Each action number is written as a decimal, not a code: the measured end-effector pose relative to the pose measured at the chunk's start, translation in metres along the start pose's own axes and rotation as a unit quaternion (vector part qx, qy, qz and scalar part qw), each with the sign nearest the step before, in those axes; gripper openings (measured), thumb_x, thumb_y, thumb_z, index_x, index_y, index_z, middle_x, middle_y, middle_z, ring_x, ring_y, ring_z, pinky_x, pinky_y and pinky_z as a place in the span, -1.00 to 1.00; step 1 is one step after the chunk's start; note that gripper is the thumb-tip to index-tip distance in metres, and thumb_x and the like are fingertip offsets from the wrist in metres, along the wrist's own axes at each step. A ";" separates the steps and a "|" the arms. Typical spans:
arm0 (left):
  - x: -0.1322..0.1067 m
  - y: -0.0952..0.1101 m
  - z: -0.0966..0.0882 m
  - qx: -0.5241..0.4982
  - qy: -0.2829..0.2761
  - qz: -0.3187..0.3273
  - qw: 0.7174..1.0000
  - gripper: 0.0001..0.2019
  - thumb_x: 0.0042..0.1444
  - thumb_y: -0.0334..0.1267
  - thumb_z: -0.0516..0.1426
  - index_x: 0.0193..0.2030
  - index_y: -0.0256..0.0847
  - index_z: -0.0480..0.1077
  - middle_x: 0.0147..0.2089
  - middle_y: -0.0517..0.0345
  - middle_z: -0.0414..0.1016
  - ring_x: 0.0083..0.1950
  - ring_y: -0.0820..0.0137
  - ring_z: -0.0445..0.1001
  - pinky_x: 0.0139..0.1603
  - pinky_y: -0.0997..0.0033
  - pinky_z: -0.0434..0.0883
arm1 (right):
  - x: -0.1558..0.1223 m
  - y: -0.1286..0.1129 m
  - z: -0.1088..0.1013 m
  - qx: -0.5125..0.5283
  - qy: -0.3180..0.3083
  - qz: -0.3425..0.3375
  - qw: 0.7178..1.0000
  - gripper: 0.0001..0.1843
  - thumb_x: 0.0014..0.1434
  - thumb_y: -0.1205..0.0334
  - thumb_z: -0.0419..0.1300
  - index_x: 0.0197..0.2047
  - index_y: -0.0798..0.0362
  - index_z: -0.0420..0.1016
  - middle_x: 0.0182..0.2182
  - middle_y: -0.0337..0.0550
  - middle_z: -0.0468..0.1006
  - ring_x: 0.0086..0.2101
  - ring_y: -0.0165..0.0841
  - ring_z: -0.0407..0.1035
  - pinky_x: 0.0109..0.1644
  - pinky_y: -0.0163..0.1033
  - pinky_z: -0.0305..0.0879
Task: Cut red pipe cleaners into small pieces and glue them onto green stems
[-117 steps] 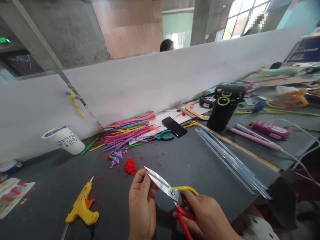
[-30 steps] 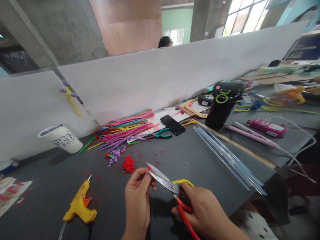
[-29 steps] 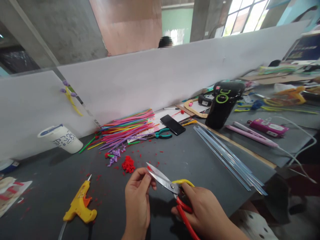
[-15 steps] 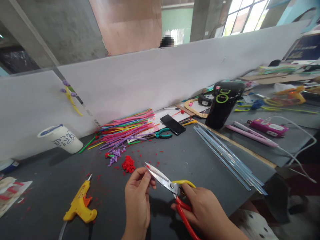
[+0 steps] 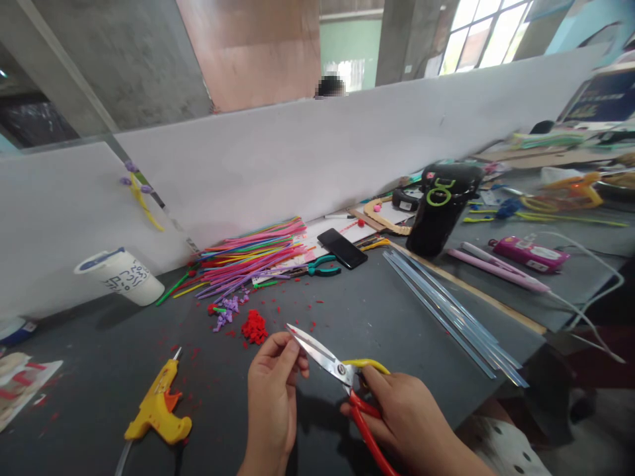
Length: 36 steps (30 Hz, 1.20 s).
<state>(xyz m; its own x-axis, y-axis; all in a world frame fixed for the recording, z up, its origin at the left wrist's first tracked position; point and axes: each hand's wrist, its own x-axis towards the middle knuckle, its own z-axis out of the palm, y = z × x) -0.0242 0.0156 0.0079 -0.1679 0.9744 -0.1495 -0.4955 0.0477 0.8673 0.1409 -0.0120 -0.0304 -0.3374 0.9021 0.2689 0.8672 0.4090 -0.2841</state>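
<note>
1. Scissors (image 5: 322,357): silvery blades nearly together, handles yellow and red, above the dark table (image 5: 357,307).
2. Right hand (image 5: 409,410) clasps those handles.
3. Left hand (image 5: 275,383) pinches a mostly hidden red piece (image 5: 294,331) at the blade tips.

A low white partition (image 5: 258,172) runs along the far edge of the dark grey bench (image 5: 218,396). Behind it stand a rough grey wall (image 5: 139,59), a pinkish-tan panel (image 5: 253,53), a pale green wall (image 5: 352,43) and a grey pillar (image 5: 399,46). Bright daylight fills a paned window (image 5: 486,36) at upper right, near a light blue wall (image 5: 570,26).
</note>
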 end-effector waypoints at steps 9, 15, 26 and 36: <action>0.001 0.004 0.002 -0.019 -0.021 -0.019 0.999 -0.94 -0.07 -0.34 0.22 -0.47 -0.27 0.42 -0.53 0.27 0.38 -0.55 0.63 0.28 -0.55 0.69 0.24 | 0.006 0.000 -0.010 0.119 -0.053 0.061 0.990 -0.62 0.09 -0.09 0.03 -0.49 0.07 0.29 -0.70 -0.24 0.35 -0.66 -0.37 0.26 -0.58 -0.32 -0.09; -0.002 0.006 0.005 -0.029 -0.154 -0.134 0.978 -0.86 0.03 -0.39 0.13 -0.53 -0.33 0.37 -0.57 0.25 0.30 -0.60 0.66 0.19 -0.61 0.69 0.15 | 0.038 -0.008 -0.033 0.455 -0.091 0.173 0.869 -0.78 0.04 0.09 0.03 -0.50 0.06 0.24 -0.70 -0.37 0.22 -0.70 -0.52 0.12 -0.64 -0.41 0.02; -0.002 0.001 0.001 0.005 -0.204 -0.179 0.962 -0.91 -0.04 -0.40 0.14 -0.51 -0.36 0.39 -0.58 0.20 0.34 -0.61 0.63 0.21 -0.63 0.66 0.15 | 0.071 -0.023 -0.045 0.536 -0.148 0.185 0.810 -0.87 -0.06 0.19 0.00 -0.53 0.05 0.21 -0.78 -0.43 0.22 -0.82 -0.57 0.03 -0.79 -0.46 -0.06; 0.003 -0.001 0.004 0.201 -0.098 -0.017 0.975 -0.86 -0.20 -0.26 0.23 -0.58 -0.26 0.37 -0.66 0.29 0.34 -0.63 0.53 0.27 -0.58 0.56 0.25 | 0.075 -0.016 -0.039 0.451 -0.088 0.128 0.879 -0.91 -0.20 0.35 0.04 -0.64 0.07 0.16 -0.66 -0.38 0.17 -0.57 -0.52 0.03 -0.53 -0.42 -0.03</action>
<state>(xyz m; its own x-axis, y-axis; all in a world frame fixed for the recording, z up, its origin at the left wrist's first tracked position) -0.0210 0.0195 0.0086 0.0278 0.9921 -0.1220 -0.1179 0.1245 0.9852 0.1158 0.0432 0.0306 -0.2950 0.9549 -0.0341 0.3069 0.0609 -0.9498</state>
